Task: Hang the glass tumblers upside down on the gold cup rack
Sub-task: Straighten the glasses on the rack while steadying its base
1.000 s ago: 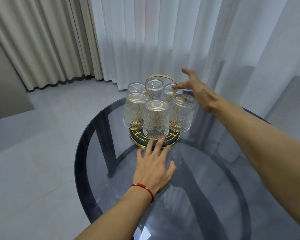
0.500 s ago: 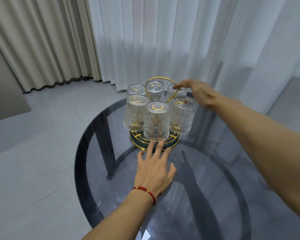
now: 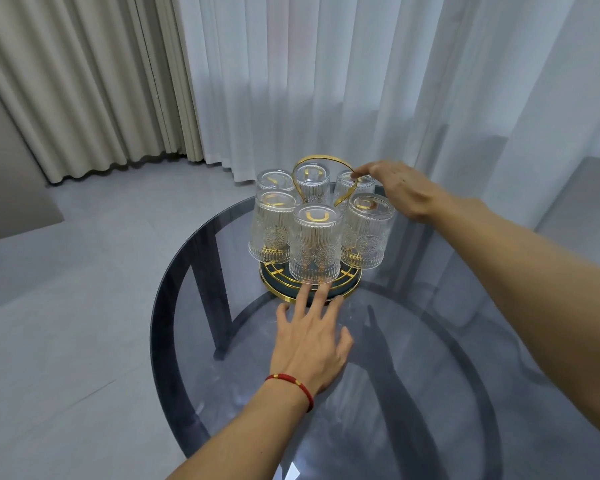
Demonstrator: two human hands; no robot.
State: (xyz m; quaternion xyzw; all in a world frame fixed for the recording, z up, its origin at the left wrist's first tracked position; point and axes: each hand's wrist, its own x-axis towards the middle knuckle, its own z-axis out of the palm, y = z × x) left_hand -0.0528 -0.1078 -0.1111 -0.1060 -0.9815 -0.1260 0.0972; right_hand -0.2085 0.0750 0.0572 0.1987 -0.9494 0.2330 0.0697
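Note:
The gold cup rack [image 3: 344, 289] with a round dark base and a gold loop handle [image 3: 323, 158] stands on the far part of the round glass table [image 3: 430, 358]. Several ribbed glass tumblers hang upside down on it; the nearest tumbler [image 3: 314, 245] faces me. My left hand [image 3: 310, 344] lies flat on the glass, fingers spread, two fingertips touching the rack's base rim. My right hand [image 3: 400, 188] reaches in from the right and pinches the right side of the loop handle with thumb and forefinger, above the back right tumbler [image 3: 355, 183].
White sheer curtains [image 3: 361, 81] hang just behind the table, beige drapes [image 3: 84, 81] to the left. The grey tiled floor [image 3: 66, 306] lies around the table. The table's dark frame shows through the glass. A grey seat [image 3: 582, 209] stands at the right.
My right hand closed its spread fingers and came down onto the loop handle, pinching its right side. My left hand stayed flat at the rack's base.

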